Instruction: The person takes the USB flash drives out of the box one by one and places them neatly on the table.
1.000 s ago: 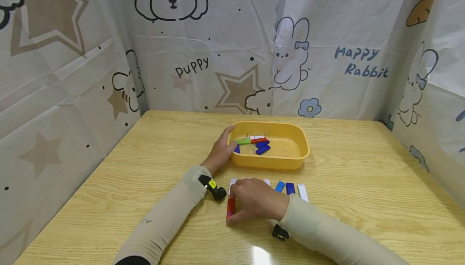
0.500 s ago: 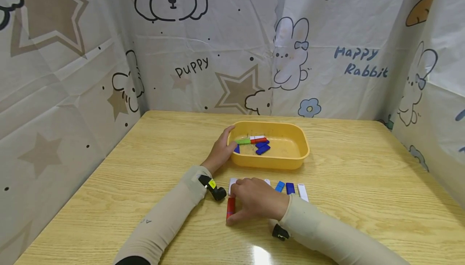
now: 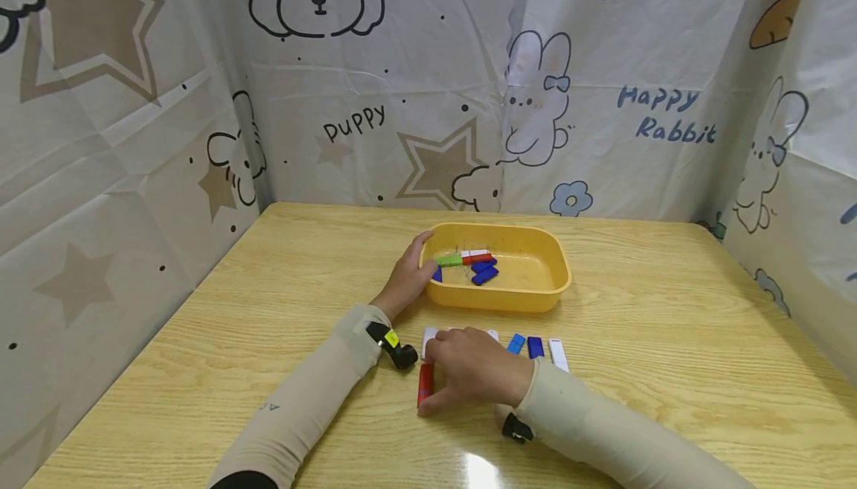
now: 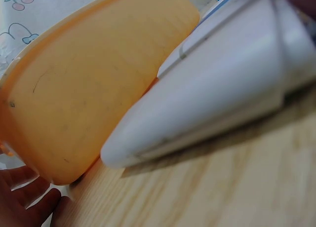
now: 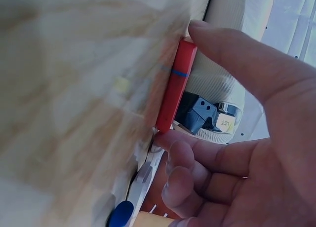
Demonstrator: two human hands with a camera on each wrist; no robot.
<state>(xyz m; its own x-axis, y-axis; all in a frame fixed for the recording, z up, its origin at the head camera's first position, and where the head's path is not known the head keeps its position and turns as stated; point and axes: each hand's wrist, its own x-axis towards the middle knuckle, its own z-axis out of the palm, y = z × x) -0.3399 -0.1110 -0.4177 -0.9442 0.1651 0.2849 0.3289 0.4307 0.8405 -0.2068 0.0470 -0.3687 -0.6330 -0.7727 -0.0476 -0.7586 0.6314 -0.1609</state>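
Lengthwise, red stick (image 3: 425, 386) in right grip (image 3: 474, 367), left grip (image 3: 405, 277) on tub (image 3: 498, 298).

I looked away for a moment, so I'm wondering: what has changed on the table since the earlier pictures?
Nothing visibly changed. The right hand still pinches the red stick end to end between thumb and finger. The left hand stays on the left end of the yellow tub. The sticks inside and the visible row of sticks lie where they were.
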